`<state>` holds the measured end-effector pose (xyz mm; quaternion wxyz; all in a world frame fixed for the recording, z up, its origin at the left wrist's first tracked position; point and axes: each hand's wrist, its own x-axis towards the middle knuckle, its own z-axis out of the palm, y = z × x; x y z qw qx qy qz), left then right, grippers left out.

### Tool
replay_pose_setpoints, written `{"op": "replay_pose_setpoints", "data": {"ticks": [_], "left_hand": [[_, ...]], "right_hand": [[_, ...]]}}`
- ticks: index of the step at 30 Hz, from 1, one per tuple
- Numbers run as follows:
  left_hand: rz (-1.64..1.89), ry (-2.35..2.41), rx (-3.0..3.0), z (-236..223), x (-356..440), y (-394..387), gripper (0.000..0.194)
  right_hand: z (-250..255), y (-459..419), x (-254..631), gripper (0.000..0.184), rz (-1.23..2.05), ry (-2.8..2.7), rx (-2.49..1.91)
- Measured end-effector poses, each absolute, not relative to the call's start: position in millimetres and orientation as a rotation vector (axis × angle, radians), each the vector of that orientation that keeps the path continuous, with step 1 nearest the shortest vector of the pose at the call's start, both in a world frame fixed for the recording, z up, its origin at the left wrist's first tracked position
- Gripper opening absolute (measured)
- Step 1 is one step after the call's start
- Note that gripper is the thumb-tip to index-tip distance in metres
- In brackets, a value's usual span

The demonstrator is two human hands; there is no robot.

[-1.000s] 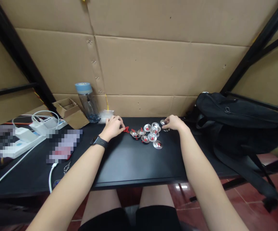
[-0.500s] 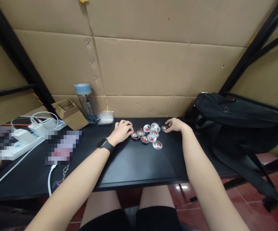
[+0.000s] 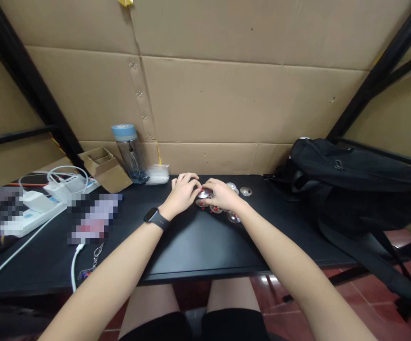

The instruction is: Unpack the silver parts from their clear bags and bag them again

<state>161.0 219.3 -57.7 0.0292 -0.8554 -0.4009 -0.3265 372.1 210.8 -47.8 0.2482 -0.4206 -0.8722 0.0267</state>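
My left hand point(image 3: 183, 195), with a black watch at its wrist, has its thumb and fingers closed at the left edge of a small silver finger cymbal point(image 3: 204, 194). From the other side my right hand point(image 3: 221, 194) pinches the same cymbal, which is raised over others of its kind. Red cord shows at its top, partly covered by fingertips. Beneath the hands lie several more cymbals with red cords, one cymbal point(image 3: 233, 217) nearest me. My right hand hides part of the pile. A lone cymbal point(image 3: 246, 191) lies flat to the right.
A black table point(image 3: 205, 251) carries everything. At its left are a power strip point(image 3: 23, 220) with white cables, a blurred phone point(image 3: 96, 218) and a keychain point(image 3: 96, 255). Farther back stand an opened cardboard box point(image 3: 105, 170), a blue-lidded bottle point(image 3: 130, 154) and a clear packet point(image 3: 158, 174). A black backpack point(image 3: 351, 189) fills the right.
My right hand has let go of the cymbal at the right and moved left to meet my left hand. My left hand, earlier at a red cord farther left, moved right to the pile.
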Motion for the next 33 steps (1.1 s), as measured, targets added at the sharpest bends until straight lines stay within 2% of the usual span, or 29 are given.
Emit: {"op": "replay_pose_setpoints", "data": {"ticks": [2,6,7,10,15,19,24,28,33], "left_hand": [[-1.007,-1.226,-2.634,-57.0,161.4,218.1,0.013],[-0.972,-1.203,-2.617,-54.8,161.5,216.1,0.010],[-0.967,-1.203,-2.609,-54.2,161.7,215.6,0.010],[-0.981,-1.208,-2.591,-53.0,162.6,214.8,0.011],[-0.991,-1.200,-2.569,-52.7,162.1,214.9,0.010],[-0.965,-1.186,-2.543,-51.3,160.8,213.5,0.009],[-0.931,-1.144,-2.522,-46.9,160.1,210.4,0.010],[-0.893,-1.101,-2.496,-44.5,158.5,210.9,0.011],[-0.885,-1.073,-2.484,-43.8,157.7,211.4,0.013]], "right_hand": [[-49.5,210.6,371.6,0.028,0.019,-2.400,-1.167],[-47.8,211.1,375.8,0.045,0.096,-2.413,-1.136],[-46.5,210.5,376.3,0.044,0.123,-2.409,-1.132],[-42.3,207.7,376.3,0.033,0.168,-2.397,-1.129],[-40.0,207.4,377.2,0.033,0.245,-2.378,-1.088],[-41.1,209.9,379.5,0.024,0.237,-2.330,-1.098],[-41.1,208.4,377.6,0.038,0.327,-2.287,-1.110],[-43.8,210.1,375.7,0.030,0.343,-2.256,-1.116],[-48.2,212.7,373.7,0.031,0.437,-2.205,-1.109]]}}
